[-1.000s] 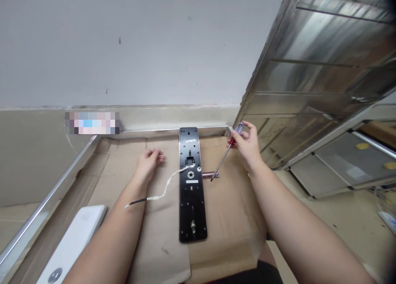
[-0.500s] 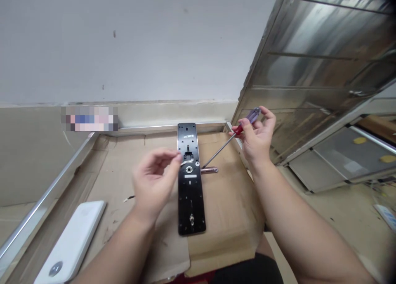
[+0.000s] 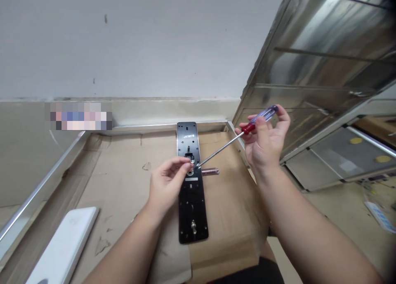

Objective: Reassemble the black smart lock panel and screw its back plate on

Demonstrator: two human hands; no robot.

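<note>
A long black lock plate [image 3: 192,205] lies lengthwise on the cardboard, its inner side with screw holes and a threaded post facing up. My left hand [image 3: 170,178] is closed in a pinch over the plate's middle, on a short white cable [image 3: 192,160] mostly covered by the fingertips. In my right hand [image 3: 267,141] is a screwdriver [image 3: 227,145] with a clear purple and red handle. Its shaft slants down to the left, and the tip is at the plate's right edge, close to my left fingertips. A copper-coloured handle [image 3: 210,171] sticks out from under the plate.
Cardboard [image 3: 123,168] lines the metal-framed table [image 3: 40,193]. A white oblong cover [image 3: 66,242] lies at the left. A wall stands behind the table, a metal door [image 3: 309,77] at the right, and a power strip [image 3: 379,216] on the floor.
My left hand has moved right, over the plate's middle. The screwdriver tip has gone from beside the plate, near the copper-coloured handle, up to the plate's edge; my right hand has shifted right.
</note>
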